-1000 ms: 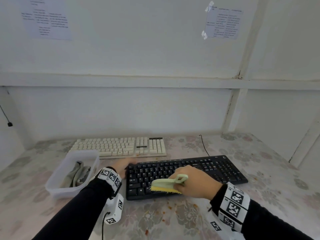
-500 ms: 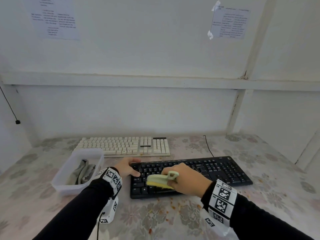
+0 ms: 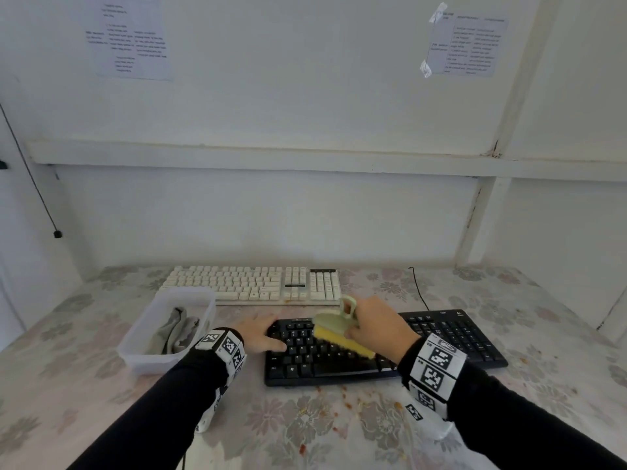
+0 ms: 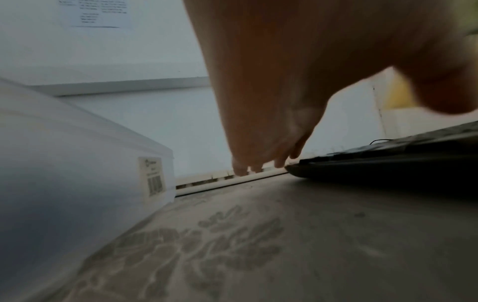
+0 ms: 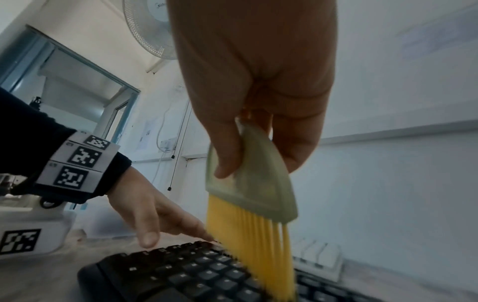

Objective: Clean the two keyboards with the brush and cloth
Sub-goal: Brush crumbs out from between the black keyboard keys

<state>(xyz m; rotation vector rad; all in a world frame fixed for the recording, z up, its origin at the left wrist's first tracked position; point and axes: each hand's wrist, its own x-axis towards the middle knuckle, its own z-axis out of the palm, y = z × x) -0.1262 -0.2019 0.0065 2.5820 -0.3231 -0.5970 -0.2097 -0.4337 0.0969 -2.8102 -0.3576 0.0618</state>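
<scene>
Orange crumbs point(image 3: 342, 398) dot the flower-patterned bench point(image 3: 339, 432) nearest me. On the black keyboard point(image 3: 458, 337), its key letters legible, the left hand point(image 3: 259, 335) lies spread at the left end, while the right hand point(image 3: 380, 329) grips the pale green, yellow-bristled brush point(image 3: 334, 329), now tilted steeper and further back than a second ago. The grey cloth point(image 3: 174, 330) sits in the clear plastic tub point(image 3: 135, 351), barcode-stickered, before the white keyboard point(image 3: 251, 283).

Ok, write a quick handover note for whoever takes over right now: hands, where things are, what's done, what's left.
Right hand grips the brush, bristles on the black keyboard.
Left hand rests open on that keyboard's left end.
Cloth lies in the plastic tub; white keyboard sits behind.
Done: nothing finished; crumbs lie in front.
Left: finish brushing, brush the white one, wipe both.
</scene>
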